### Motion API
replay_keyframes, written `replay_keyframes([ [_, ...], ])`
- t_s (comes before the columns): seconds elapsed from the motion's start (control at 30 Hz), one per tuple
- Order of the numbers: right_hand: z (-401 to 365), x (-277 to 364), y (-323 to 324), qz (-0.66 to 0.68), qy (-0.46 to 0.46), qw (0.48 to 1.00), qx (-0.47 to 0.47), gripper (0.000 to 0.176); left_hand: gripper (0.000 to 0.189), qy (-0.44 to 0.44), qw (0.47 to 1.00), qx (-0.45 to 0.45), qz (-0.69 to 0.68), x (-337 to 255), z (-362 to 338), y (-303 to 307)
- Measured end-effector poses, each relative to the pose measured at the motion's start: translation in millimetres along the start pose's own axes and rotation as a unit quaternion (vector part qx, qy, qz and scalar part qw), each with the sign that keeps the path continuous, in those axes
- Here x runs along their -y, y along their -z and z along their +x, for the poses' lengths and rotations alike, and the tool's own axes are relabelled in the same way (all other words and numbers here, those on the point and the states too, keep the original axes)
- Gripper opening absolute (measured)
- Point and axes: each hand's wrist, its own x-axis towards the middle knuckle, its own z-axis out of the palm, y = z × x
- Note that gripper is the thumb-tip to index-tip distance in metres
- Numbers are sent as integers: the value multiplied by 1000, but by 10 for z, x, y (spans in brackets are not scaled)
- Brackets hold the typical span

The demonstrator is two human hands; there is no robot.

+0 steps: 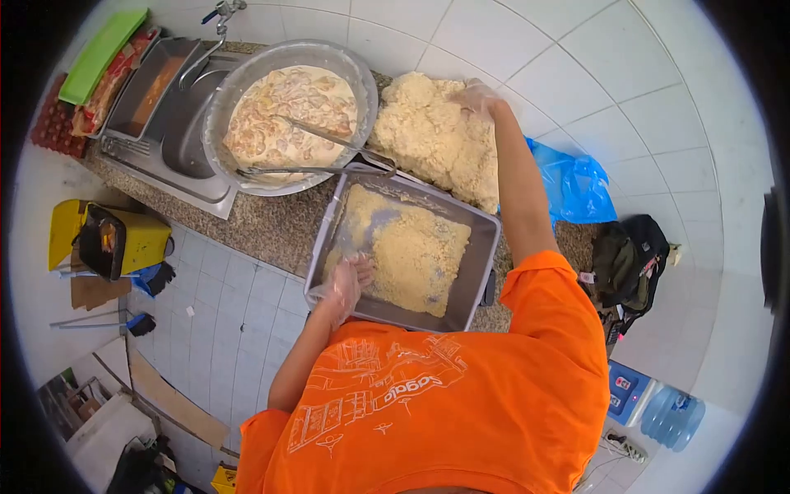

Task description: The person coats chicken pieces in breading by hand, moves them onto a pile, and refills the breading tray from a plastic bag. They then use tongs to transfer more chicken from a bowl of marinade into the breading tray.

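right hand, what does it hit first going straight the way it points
Probably the crumb-coated pile, which the right hand seems to touch at its top edge; the tiled wall lies behind it.

Left hand point(346, 284): gloved, palm down, fingers curled under, grip unclear; elbow bent. Right hand point(477, 99): gloved, arm stretched far forward, fingers loosely open.

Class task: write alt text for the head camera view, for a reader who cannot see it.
A person in an orange shirt has the left hand in crumbs in a grey tray while the right hand touches a crumb pile. A metal bowl of creamy mixture stands behind the tray.
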Motion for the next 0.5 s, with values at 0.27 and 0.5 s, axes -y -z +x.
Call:
replay_keyframes([
  [0.27,695,-840,-836,-484,234,780,-320,69,60,11,1000,16,-8,-92,-113,-64],
  [0.5,-928,-191,-872,-454,271,805,-271,57,58,-64,995,-8,75,-135,28,16],
])
